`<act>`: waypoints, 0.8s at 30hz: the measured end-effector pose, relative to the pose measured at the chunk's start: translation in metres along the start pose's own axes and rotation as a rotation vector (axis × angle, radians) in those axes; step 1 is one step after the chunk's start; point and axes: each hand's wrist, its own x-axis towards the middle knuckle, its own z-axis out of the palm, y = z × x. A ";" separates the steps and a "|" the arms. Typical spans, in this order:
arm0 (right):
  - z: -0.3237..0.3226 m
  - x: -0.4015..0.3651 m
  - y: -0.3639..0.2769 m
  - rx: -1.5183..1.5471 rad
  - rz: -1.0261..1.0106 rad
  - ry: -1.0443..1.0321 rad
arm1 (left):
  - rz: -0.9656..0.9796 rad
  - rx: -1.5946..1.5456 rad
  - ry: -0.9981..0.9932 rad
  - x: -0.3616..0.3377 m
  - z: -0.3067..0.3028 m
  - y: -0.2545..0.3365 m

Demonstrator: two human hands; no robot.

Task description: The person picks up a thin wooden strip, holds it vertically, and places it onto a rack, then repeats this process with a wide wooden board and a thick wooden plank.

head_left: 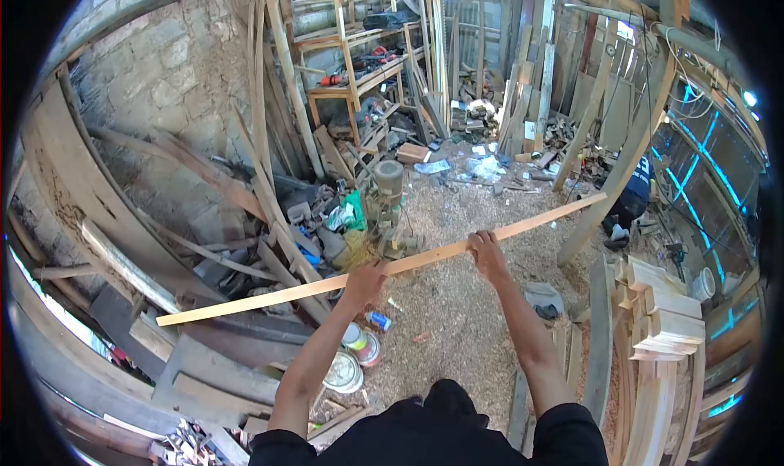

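Stretched across the view is a long, thin wooden strip [425, 258], pale and slightly tilted, its right end higher than its left. My left hand [366, 285] is closed around it left of the middle. Further along to the right, my right hand [487, 255] grips the same strip from above. Both arms reach forward, and the strip hangs in the air over a floor covered in wood shavings. The fingertips of both hands are partly hidden behind the wood.
Several buckets [345, 374] and a blue can [378, 320] stand or lie below left. Stacked cut wood [665, 311] is at right. A wooden post [608, 164] rises near a crouching person [633, 192]. Boards lean along the left wall; a shelf [359, 82] stands behind.
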 end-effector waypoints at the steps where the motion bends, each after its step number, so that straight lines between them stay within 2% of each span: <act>1: 0.001 0.007 0.012 -0.024 0.024 -0.002 | 0.009 0.003 0.002 0.020 0.006 -0.005; 6: 0.015 0.051 0.083 -0.055 0.138 -0.008 | 0.103 -0.025 0.095 0.124 0.046 -0.022; 7: 0.024 0.060 0.101 -0.105 0.106 0.037 | 0.152 -0.083 0.135 0.146 0.053 -0.025; 12: 0.042 0.119 0.194 -0.170 0.118 0.070 | 0.197 -0.104 0.114 0.269 0.089 -0.029; 14: 0.043 0.144 0.221 -0.226 0.116 -0.018 | 0.161 0.008 0.038 0.312 0.109 -0.039; 15: 0.050 0.155 0.232 -0.223 0.114 -0.031 | 0.152 0.002 0.031 0.325 0.113 -0.044; 17: 0.064 0.186 0.251 -0.284 0.070 -0.042 | 0.159 0.001 0.140 0.358 0.105 -0.060; 21: 0.097 0.237 0.267 -0.339 0.058 -0.038 | 0.102 0.036 -0.027 0.412 0.102 -0.101; 24: 0.125 0.283 0.284 -0.319 0.061 0.011 | 0.118 0.099 0.028 0.452 0.103 -0.127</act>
